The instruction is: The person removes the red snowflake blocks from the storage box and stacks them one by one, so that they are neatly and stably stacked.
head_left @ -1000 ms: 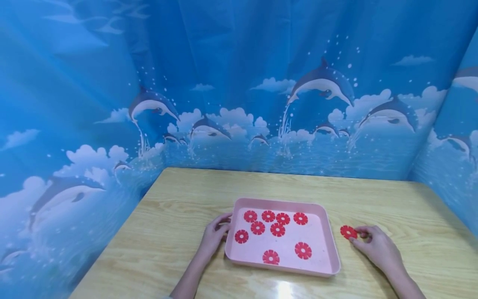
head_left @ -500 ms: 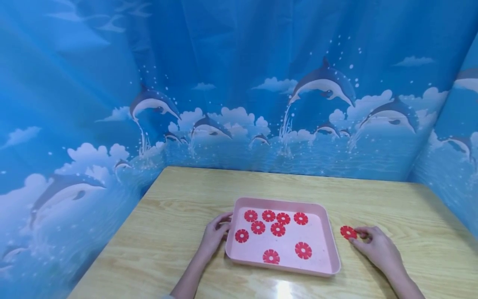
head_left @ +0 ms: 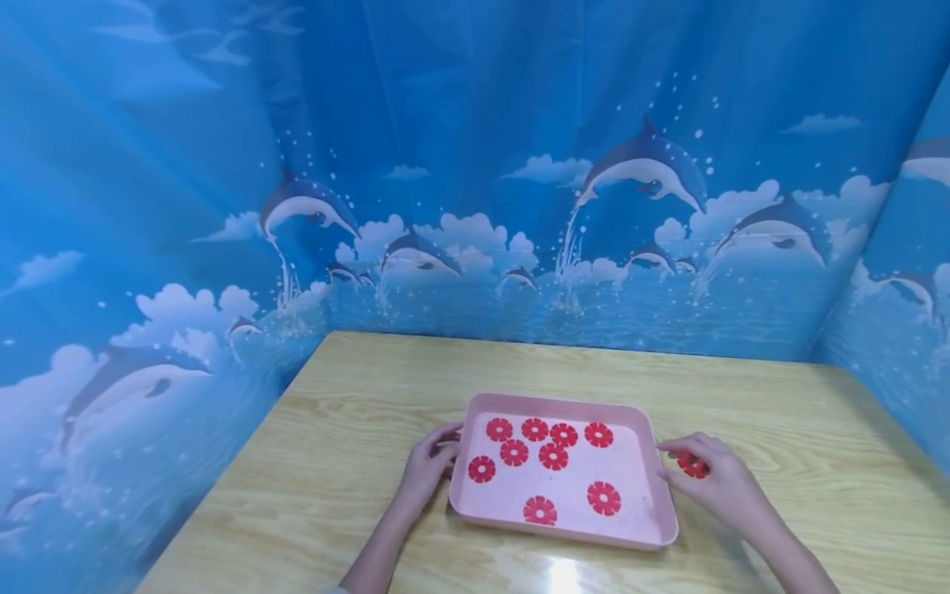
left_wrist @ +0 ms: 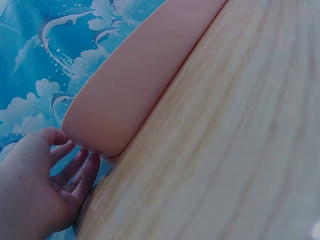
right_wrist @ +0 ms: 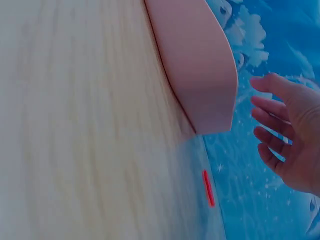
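Note:
A shallow pink tray (head_left: 562, 535) lies on the table with several red notched plastic discs (head_left: 604, 498) spread inside it. Fingertips of my left hand (head_left: 429, 466) touch the outside of the tray's left end; the left wrist view shows its fingers loosely bent against the pink wall (left_wrist: 135, 85). Just beyond the tray's right end is my right hand (head_left: 723, 487), holding nothing. In the right wrist view, that right hand (right_wrist: 295, 130) has its fingers spread apart, with a gap to the tray (right_wrist: 205, 75). One more red disc (head_left: 692, 467) lies on the table, partly hidden behind the right hand.
The light wood-grain table (head_left: 386, 388) extends around the tray on all sides. A blue curtain (head_left: 475, 165) printed with dolphins and clouds hangs behind the table and along its sides. Light glares off the table (head_left: 566, 573) near its front edge.
My right hand has let go of the red disc, leaving it on the table, and moved left to the tray's right end. The left hand and tray look unmoved.

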### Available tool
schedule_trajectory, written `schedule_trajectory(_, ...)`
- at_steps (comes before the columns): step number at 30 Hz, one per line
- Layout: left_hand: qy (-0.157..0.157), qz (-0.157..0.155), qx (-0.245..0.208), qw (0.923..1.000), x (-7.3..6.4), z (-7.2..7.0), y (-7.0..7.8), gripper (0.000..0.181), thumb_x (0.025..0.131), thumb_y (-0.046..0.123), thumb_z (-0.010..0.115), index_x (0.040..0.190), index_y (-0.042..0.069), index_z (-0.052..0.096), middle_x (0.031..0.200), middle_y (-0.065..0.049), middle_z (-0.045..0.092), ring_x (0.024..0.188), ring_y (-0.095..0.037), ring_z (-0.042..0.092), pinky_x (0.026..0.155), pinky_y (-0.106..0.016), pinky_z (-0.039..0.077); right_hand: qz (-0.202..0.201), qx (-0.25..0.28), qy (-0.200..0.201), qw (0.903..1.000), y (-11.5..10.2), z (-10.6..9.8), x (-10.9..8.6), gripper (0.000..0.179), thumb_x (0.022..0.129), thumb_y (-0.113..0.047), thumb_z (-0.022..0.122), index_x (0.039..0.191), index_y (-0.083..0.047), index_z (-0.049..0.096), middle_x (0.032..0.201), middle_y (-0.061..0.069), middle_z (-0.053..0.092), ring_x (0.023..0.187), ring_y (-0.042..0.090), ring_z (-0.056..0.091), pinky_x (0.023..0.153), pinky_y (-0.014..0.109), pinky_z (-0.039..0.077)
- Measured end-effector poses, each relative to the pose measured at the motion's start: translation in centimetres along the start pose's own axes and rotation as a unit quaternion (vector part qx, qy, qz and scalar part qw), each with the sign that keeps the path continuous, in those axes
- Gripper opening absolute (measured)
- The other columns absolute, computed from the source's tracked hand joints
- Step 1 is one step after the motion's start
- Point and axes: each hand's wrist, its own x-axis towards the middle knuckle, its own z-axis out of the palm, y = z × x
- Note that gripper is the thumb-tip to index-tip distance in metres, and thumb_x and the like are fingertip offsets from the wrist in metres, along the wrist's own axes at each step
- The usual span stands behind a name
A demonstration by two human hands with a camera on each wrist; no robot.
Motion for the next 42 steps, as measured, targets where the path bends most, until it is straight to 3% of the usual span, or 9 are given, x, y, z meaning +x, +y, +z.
schedule_trajectory(2,0.001,-0.001,0.002,1.0,-0.2,0.0,0.3,0.037,0.087,0.001,0.053,0.122,-0.009,0.051,0.11,-0.024,0.053,0.087,-0.028,0.057,0.063,-0.03,0.055,-0.014,0.009,-0.039,0.9991,-0.9,0.5,0.1,0.028,0.069,-0.012,0.079,0.095,-0.012,0.069,0.084,-0.006,0.058,0.073,0.013,0.049,0.058,0.025,0.047)
schedule_trajectory(6,0.001,0.0,-0.004,1.0,0.1,-0.1,-0.4,0.037,0.087,0.002,0.054,0.122,-0.008,0.052,0.11,-0.022,0.054,0.086,-0.026,0.057,0.062,-0.029,0.055,-0.022,0.025,-0.12,0.9923,-1.8,1.4,0.3,0.027,0.07,-0.017,0.078,0.096,-0.018,0.068,0.087,-0.01,0.06,0.08,0.013,0.05,0.065,0.029,0.047)
schedule_trajectory(8,-0.001,0.003,-0.008,1.0,0.4,-0.2,-0.9,0.038,0.086,0.003,0.055,0.122,-0.008,0.052,0.109,-0.021,0.054,0.085,-0.025,0.058,0.061,-0.029,0.055,-0.038,0.02,-0.142,0.9889,-2.0,1.8,0.4,0.028,0.07,-0.017,0.078,0.096,-0.02,0.068,0.089,-0.012,0.059,0.081,0.013,0.051,0.067,0.03,0.046)
schedule_trajectory(11,0.001,0.003,0.0,1.0,0.1,-0.1,-0.3,0.037,0.086,0.001,0.054,0.122,-0.01,0.051,0.108,-0.023,0.054,0.085,-0.028,0.057,0.062,-0.031,0.055,-0.055,0.003,-0.164,0.9849,-2.3,2.1,0.7,0.028,0.069,-0.019,0.078,0.095,-0.023,0.068,0.089,-0.016,0.058,0.082,0.011,0.051,0.069,0.033,0.045)
schedule_trajectory(15,0.001,-0.001,0.0,1.0,0.3,-0.2,-0.6,0.037,0.086,0.001,0.054,0.122,-0.009,0.051,0.109,-0.023,0.054,0.086,-0.029,0.057,0.062,-0.031,0.055,-0.053,-0.025,-0.191,0.9798,-2.4,2.6,0.8,0.026,0.07,-0.019,0.077,0.093,-0.026,0.067,0.086,-0.02,0.054,0.081,0.006,0.048,0.07,0.031,0.044)
schedule_trajectory(21,0.008,-0.003,0.011,0.9999,1.0,-0.3,-2.1,0.038,0.087,0.006,0.055,0.124,-0.004,0.053,0.112,-0.02,0.054,0.086,-0.024,0.057,0.063,-0.03,0.055,-0.071,-0.076,-0.195,0.9752,-2.3,3.4,0.9,0.027,0.068,-0.021,0.077,0.093,-0.024,0.067,0.088,-0.018,0.056,0.085,0.009,0.05,0.075,0.037,0.045)
schedule_trajectory(30,0.011,-0.002,0.02,0.9997,1.1,-0.1,-2.4,0.038,0.087,0.008,0.056,0.124,0.0,0.054,0.111,-0.017,0.054,0.086,-0.023,0.057,0.063,-0.031,0.055,-0.098,-0.104,-0.18,0.9731,-2.1,3.8,0.7,0.026,0.066,-0.019,0.076,0.091,-0.019,0.07,0.091,-0.012,0.059,0.093,0.019,0.053,0.084,0.047,0.041)
schedule_trajectory(36,0.007,-0.006,0.016,0.9998,1.0,-0.2,-2.3,0.038,0.088,0.01,0.056,0.125,0.0,0.053,0.112,-0.016,0.054,0.087,-0.022,0.057,0.064,-0.03,0.055,-0.102,-0.116,-0.177,0.972,-2.2,3.9,0.7,0.032,0.066,-0.02,0.077,0.097,-0.017,0.071,0.093,-0.009,0.059,0.091,0.017,0.051,0.078,0.041,0.042)
schedule_trajectory(42,0.001,0.002,0.0,1.0,1.0,-0.3,-2.2,0.038,0.089,0.007,0.054,0.125,-0.004,0.051,0.113,-0.02,0.053,0.088,-0.026,0.057,0.062,-0.031,0.055,-0.092,-0.12,-0.19,0.9701,-2.2,4.0,0.8,0.03,0.066,-0.022,0.077,0.095,-0.019,0.071,0.09,-0.014,0.057,0.088,0.013,0.049,0.074,0.036,0.04)
